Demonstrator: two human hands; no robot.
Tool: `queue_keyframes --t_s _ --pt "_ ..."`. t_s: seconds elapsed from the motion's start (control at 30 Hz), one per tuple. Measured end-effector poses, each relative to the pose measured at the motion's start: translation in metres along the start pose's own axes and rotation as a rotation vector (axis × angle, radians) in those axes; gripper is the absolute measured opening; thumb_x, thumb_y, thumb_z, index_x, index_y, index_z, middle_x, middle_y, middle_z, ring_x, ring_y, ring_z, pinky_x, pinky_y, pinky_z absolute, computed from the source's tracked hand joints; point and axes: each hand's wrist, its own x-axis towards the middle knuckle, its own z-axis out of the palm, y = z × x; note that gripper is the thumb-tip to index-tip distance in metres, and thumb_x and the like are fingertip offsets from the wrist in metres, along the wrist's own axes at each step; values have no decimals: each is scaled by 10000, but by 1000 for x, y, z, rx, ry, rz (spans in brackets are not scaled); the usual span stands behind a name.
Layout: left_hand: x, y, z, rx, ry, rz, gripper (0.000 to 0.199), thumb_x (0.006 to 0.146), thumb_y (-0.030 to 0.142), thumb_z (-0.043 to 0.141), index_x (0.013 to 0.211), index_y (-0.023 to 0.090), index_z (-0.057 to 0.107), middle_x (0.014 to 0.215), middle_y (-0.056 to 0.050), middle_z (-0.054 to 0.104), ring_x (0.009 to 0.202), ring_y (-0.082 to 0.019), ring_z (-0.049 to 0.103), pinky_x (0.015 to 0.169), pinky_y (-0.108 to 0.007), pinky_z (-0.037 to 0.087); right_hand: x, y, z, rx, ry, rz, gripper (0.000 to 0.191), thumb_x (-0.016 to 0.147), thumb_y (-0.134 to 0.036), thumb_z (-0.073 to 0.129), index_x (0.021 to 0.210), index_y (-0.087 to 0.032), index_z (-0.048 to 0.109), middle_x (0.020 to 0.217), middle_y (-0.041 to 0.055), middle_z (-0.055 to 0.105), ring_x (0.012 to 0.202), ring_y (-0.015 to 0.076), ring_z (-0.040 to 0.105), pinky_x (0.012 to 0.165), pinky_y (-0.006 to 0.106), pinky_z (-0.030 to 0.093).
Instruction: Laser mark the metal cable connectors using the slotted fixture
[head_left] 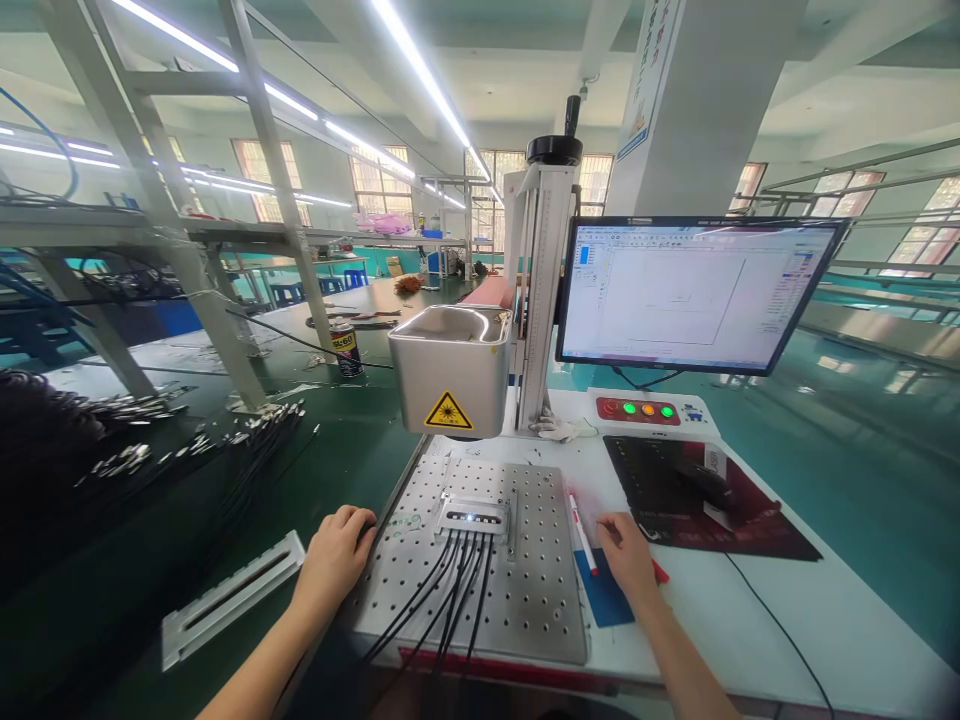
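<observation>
Small metal fixture [472, 515] with black cables [452, 590] sits on perforated plate [517, 600], between the two hands, a bit ahead, touching neither; bright spot on it. Left hand [337, 550] loosely curled at plate's left edge, nothing seen in it. Right hand [627, 550] half-closed, at blue pad [604, 590], right of plate; can't tell if it grips anything. Red-and-white pen [582, 535] lies between plate and right hand. Laser head [450, 375] above, behind fixture.
</observation>
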Motion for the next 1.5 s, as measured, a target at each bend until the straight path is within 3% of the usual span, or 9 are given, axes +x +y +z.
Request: queue_keyframes --t_s 1.0,1.23,1.33,1.4,1.5 --pt "-1 -1 3 30 17 18 235 844 299 368 877 201 579 945 -61 561 877 -228 518 767 -336 413 1 11 6 -73 26 -54 166 792 -302 414 739 -208 540 760 54 606 720 194 573 674 335 474" --pt "0 4 -5 73 -2 0 196 844 263 400 895 197 578 956 -68 551 904 -223 505 795 -334 411 4 8 6 -102 -41 -81 199 765 -326 424 848 -194 548 844 92 598 809 238 564 764 412 457" --pt "0 20 -12 94 -44 -46 182 828 236 432 914 192 585 968 -78 549 908 -229 499 806 -350 407 7 -10 13 -95 -137 -141 229 752 -325 451 914 -201 554 922 99 596 923 262 539 859 442 413" --pt "-2 44 -14 67 -66 -32 175 815 218 453 924 189 587 964 -78 552 913 -228 495 814 -353 406 9 -31 23 -90 -236 -212 268 766 -321 452 993 -211 543 1001 92 592 997 259 520 904 436 392" --pt "-9 98 -8 -51 -134 167 180 803 191 474 955 199 569 987 -61 548 938 -201 495 824 -320 409 14 -66 44 -132 -412 -329 388 772 -316 469 1149 -227 482 1153 84 545 1126 261 449 941 430 371"
